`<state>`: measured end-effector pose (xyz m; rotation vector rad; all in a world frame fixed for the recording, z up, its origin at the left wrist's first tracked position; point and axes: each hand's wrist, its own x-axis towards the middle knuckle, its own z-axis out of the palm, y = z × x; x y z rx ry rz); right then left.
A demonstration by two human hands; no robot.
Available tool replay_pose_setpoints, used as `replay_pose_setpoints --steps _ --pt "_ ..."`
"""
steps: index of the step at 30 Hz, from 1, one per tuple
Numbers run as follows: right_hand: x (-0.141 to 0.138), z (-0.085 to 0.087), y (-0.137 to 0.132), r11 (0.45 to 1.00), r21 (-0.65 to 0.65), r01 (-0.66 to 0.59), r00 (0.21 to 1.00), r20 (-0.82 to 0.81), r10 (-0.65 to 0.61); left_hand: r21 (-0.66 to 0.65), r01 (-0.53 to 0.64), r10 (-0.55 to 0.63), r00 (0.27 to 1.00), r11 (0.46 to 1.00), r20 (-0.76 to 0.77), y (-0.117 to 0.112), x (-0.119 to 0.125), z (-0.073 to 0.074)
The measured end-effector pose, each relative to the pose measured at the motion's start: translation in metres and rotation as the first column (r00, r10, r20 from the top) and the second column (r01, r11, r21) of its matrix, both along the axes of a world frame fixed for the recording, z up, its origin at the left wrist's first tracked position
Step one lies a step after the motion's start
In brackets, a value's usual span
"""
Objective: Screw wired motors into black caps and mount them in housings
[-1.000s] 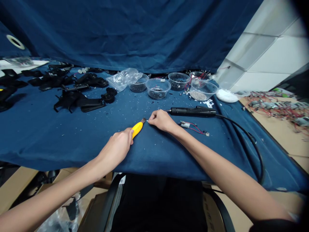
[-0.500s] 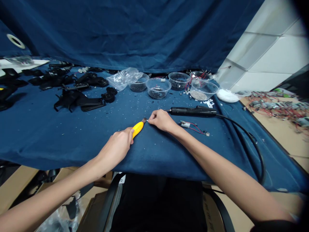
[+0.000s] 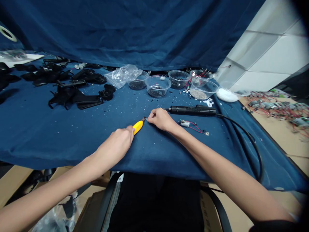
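Observation:
My left hand (image 3: pixel 117 145) is shut around a yellow-handled utility knife (image 3: pixel 138 127), and its dark blade tip points up and to the right. My right hand (image 3: pixel 160 120) faces the blade, with the fingertips pinched on a tiny white piece (image 3: pixel 146 119) right at the blade tip. Most of that piece is hidden by the fingers. To the right of this hand lie a black electric screwdriver (image 3: pixel 193 111) with its cable and a small motor with red wires (image 3: pixel 184 123), neither touched.
The table is covered by a blue cloth (image 3: pixel 72 138) strewn with white flecks. Clear plastic bowls (image 3: pixel 158 86) of small parts stand at the back, beside a plastic bag (image 3: pixel 120 76). Black plastic parts (image 3: pixel 70 96) lie at the left. Wired motors (image 3: pixel 277 111) lie on cardboard at the right.
The whole view has shifted slightly, and the black parts sit further left. Both hands stay together at the blade tip, and the knife looks a little shorter in view.

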<state>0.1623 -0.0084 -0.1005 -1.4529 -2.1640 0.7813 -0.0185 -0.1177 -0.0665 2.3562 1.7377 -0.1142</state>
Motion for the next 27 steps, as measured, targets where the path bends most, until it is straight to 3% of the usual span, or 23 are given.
replay_pose_setpoints --steps 2,6,9,19,27 --pt "0.0 0.0 0.0 1.0 0.005 0.003 1.0 -0.001 -0.003 0.001 -0.048 0.048 0.998 0.999 0.031 -0.001 0.001 -0.002" --pt "-0.001 0.001 -0.001 1.0 -0.011 0.012 1.0 -0.004 -0.012 -0.026 -0.204 0.204 0.949 0.979 0.239 -0.002 0.001 -0.007" --pt "-0.001 0.002 -0.002 0.999 -0.026 0.02 1.0 -0.004 -0.02 -0.026 -0.205 0.202 0.925 0.978 0.322 -0.003 -0.001 -0.01" --pt "-0.001 0.0 -0.001 1.0 -0.004 0.009 1.0 0.002 -0.009 -0.006 -0.129 0.126 0.956 0.992 0.266 0.001 -0.007 -0.014" --pt "-0.001 0.002 -0.002 1.0 -0.016 0.02 1.0 -0.002 -0.02 -0.049 -0.16 0.167 0.948 0.986 0.269 -0.002 -0.005 -0.012"
